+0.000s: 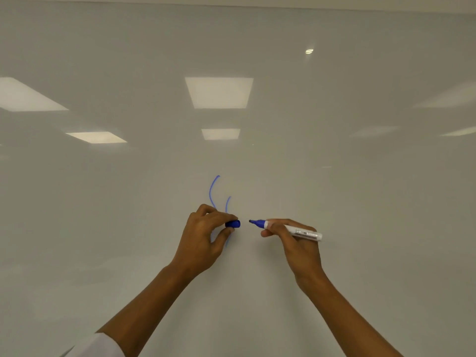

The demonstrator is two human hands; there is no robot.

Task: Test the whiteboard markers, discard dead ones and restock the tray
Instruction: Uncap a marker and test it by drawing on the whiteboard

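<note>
**Blue marker held uncapped before the whiteboard**

A blue marker [288, 228] is gripped in the curled right hand [296, 243], tip pointing at the cap. The blue cap [233, 224] is pinched by the left hand [206, 235], just beside the tip, apart. Blue strokes [213, 191] are seen on the whiteboard [103, 202] above the cap.

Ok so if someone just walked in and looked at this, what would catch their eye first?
Probably the two hands low in the middle: the left hand pinches a blue cap, the right hand holds an uncapped blue marker with its tip towards the cap. Just above them, blue strokes stand out on the glossy whiteboard.
</note>
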